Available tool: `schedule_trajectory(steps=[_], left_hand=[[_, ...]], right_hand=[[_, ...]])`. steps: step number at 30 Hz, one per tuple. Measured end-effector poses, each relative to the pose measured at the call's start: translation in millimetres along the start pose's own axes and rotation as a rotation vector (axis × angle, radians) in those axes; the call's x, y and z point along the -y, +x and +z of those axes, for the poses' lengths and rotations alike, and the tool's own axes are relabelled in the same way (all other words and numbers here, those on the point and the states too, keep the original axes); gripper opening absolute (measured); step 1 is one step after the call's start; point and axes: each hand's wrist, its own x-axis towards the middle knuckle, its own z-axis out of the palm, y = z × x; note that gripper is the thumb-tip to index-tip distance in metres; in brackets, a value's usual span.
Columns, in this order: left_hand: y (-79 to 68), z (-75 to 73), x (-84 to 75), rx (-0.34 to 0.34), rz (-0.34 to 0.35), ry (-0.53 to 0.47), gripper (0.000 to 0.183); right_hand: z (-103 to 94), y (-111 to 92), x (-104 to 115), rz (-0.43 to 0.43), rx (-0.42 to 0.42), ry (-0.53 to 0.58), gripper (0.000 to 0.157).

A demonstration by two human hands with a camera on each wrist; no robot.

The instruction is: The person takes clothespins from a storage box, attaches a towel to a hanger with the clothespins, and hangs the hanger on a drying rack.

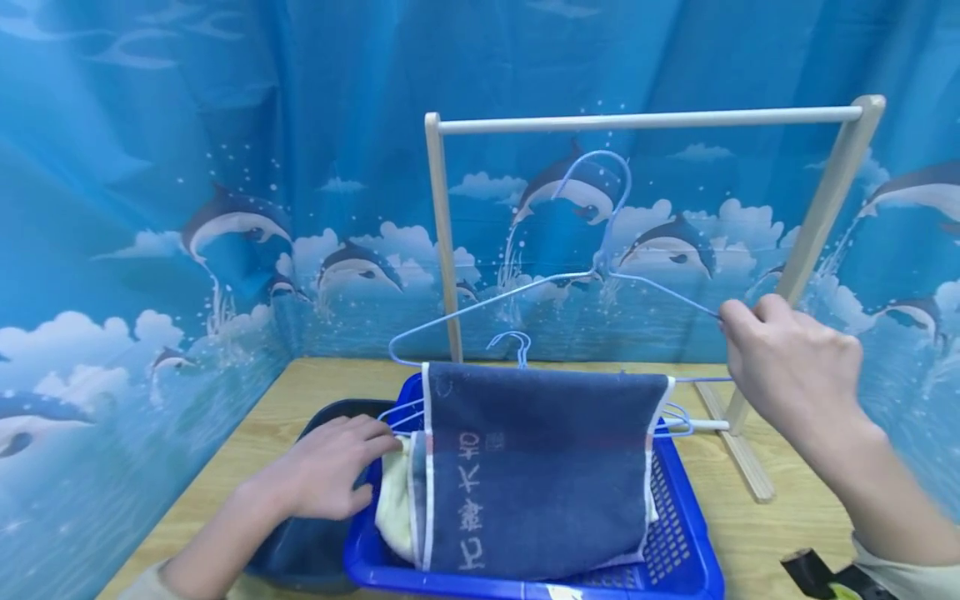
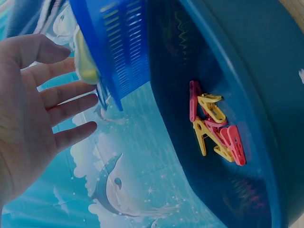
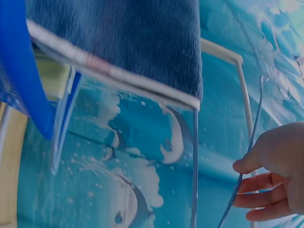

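A dark blue towel (image 1: 543,467) with white edges drapes over the lower bar of a light blue wire hanger (image 1: 495,298). My right hand (image 1: 798,367) pinches the hanger's right shoulder and holds it up above a blue basket (image 1: 693,533). In the right wrist view, thumb and fingers meet on the hanger wire (image 3: 236,190). My left hand (image 1: 330,467) is at the basket's left side, beside a pale yellow cloth (image 1: 395,500). Its fingers look spread and relaxed in the left wrist view, with nothing gripped. More hangers (image 1: 516,342) show behind the towel, mostly hidden.
A rack with a white top rail (image 1: 645,121) and wooden posts stands behind the basket. Left of the basket is a dark tub (image 1: 300,550), holding several red and yellow clothespins (image 2: 216,126). A black object (image 1: 832,575) lies at the lower right. A dolphin-print curtain (image 1: 225,167) hangs around the table.
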Motion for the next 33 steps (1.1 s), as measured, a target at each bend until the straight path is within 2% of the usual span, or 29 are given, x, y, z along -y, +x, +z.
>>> schedule_trajectory(steps=[6,13,21,27,33], left_hand=[[-5.0,-1.8,5.3,-0.046,-0.02,-0.023,0.038],[-10.6,-5.2,9.5,-0.066,-0.059,-0.021,0.034],[-12.8,-7.0,22.4,-0.067,-0.094,-0.016,0.033],[-8.2,-15.0,36.3,-0.019,-0.172,-0.044,0.032],[-0.4,-15.0,51.6,0.009,-0.242,-0.023,0.031]], right_hand=[[10.2,-1.3,12.5,-0.01,0.006,-0.009,0.02],[19.9,-5.7,13.9,0.01,-0.018,0.012,0.02],[25.8,-6.0,14.1,-0.006,-0.109,-0.005,0.025],[24.8,-6.1,12.5,-0.008,-0.118,-0.01,0.025],[24.6,-6.8,11.7,0.001,-0.072,0.003,0.017]])
